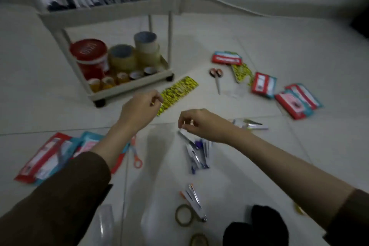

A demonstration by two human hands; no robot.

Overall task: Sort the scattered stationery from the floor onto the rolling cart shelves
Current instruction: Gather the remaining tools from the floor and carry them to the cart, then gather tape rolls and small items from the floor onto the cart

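Note:
My left hand point(139, 109) hovers with curled fingers at the near edge of a yellow patterned packet point(178, 93) that lies on the floor. Whether it grips the packet is unclear. To its right, my right hand point(199, 123) pinches the top end of a white pen point(184, 135) above a loose pile of blue and white pens point(197, 155). Behind the hands stands the white rolling cart point(111, 14). Its upper shelf holds rows of pens and packets. Its bottom shelf point(129, 88) holds tape rolls point(121, 57) and a red tin point(89, 54).
Red-and-teal packets lie at the right point(263, 85) and the near left point(46, 158). Brown-handled scissors point(216, 78), orange-handled scissors point(136, 156), a few pens point(193, 199) and a tape roll point(184, 214) are scattered on the tiles. A black shape point(259, 225) sits at the bottom.

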